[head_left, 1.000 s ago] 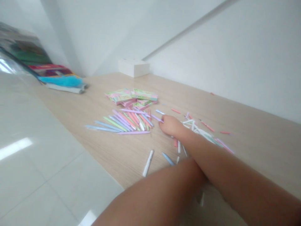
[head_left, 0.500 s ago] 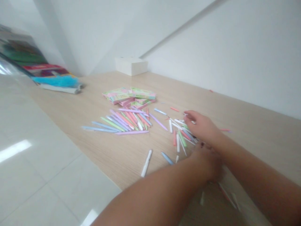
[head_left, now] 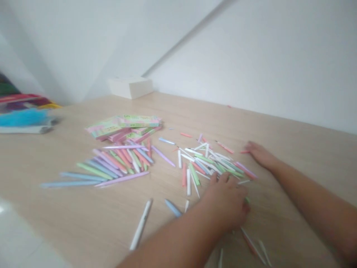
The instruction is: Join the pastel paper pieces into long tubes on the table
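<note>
Pastel pens and pen parts lie scattered on a light wooden table (head_left: pixel 292 134). My left hand (head_left: pixel 227 201) rests palm down on the near edge of the loose pile of pen parts (head_left: pixel 212 160), fingers bent over some pieces. My right hand (head_left: pixel 260 154) lies flat with fingers stretched out at the far right of that pile, touching a pink piece (head_left: pixel 244 151). A row of whole pastel pens (head_left: pixel 111 165) lies to the left. Behind it sits a stack of pink and green boxes (head_left: pixel 125 124).
A white pen (head_left: pixel 141 224) and a blue cap (head_left: pixel 173 207) lie near the front edge. A white box (head_left: pixel 131 86) stands against the wall. Colourful packets (head_left: pixel 22 115) lie at the far left. White walls close off the back.
The view swung right. My right hand drew back from the pen row, across the pile to its right side. My left hand came forward onto the pile's near edge.
</note>
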Action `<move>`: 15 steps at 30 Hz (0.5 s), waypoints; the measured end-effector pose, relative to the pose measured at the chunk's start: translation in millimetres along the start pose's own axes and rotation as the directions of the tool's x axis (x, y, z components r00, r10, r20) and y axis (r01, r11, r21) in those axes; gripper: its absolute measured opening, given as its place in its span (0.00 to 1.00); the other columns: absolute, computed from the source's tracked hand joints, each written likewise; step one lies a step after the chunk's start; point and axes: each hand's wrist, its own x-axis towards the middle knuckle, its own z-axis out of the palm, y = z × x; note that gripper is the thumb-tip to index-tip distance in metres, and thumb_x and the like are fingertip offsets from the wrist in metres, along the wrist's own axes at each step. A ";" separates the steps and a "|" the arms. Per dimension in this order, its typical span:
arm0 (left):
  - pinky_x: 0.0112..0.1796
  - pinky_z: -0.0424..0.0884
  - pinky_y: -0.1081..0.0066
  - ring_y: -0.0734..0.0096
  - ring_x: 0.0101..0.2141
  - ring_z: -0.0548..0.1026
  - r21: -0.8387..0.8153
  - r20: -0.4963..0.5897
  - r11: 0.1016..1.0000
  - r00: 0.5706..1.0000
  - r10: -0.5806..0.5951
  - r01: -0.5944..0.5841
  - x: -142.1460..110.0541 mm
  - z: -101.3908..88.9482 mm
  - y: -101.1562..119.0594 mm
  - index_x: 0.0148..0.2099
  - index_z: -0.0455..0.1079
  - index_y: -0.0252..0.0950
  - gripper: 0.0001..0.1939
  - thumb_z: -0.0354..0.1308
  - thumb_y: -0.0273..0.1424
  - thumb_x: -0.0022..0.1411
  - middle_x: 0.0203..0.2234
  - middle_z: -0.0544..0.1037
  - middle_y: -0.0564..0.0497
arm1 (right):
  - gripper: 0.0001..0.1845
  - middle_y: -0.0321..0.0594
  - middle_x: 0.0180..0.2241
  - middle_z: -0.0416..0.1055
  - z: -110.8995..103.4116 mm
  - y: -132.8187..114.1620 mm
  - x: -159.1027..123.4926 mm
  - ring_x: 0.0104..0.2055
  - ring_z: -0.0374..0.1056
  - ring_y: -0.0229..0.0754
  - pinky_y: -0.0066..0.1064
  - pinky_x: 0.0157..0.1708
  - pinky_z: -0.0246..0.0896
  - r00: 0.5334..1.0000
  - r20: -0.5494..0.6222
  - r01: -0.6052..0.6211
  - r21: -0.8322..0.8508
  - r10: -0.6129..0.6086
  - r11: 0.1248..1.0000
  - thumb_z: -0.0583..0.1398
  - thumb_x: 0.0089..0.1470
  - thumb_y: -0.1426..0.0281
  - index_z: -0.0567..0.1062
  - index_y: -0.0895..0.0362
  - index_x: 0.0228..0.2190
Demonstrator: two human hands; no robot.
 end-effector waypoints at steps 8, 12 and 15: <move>0.62 0.56 0.38 0.48 0.60 0.63 -0.008 0.019 1.000 1.000 -0.004 0.005 4.1 -0.3 -1.3 0.52 0.74 0.37 0.19 0.50 0.42 0.69 0.53 0.74 0.43 | 0.37 0.40 0.70 0.56 53.6 -92.6 73.1 0.71 0.53 0.52 0.47 0.69 0.47 0.963 0.151 0.167 0.313 -0.223 0.935 0.48 0.63 0.45 0.63 0.49 0.66; 0.61 0.57 0.37 0.48 0.58 0.65 -0.019 -0.005 1.000 1.000 -0.008 0.008 5.2 2.0 -1.7 0.51 0.74 0.36 0.19 0.50 0.41 0.69 0.50 0.75 0.43 | 0.38 0.40 0.69 0.57 70.2 -147.5 91.8 0.70 0.54 0.54 0.48 0.68 0.48 0.908 0.225 0.237 0.421 -0.355 0.875 0.53 0.62 0.47 0.60 0.49 0.68; 0.60 0.57 0.36 0.47 0.57 0.66 -0.015 -0.054 1.000 0.999 0.003 -0.004 3.5 6.4 -2.6 0.50 0.73 0.35 0.18 0.49 0.40 0.69 0.48 0.75 0.43 | 0.39 0.44 0.68 0.60 80.3 -185.8 106.8 0.68 0.58 0.58 0.52 0.68 0.49 0.857 0.285 0.277 0.449 -0.430 0.849 0.57 0.60 0.48 0.63 0.52 0.67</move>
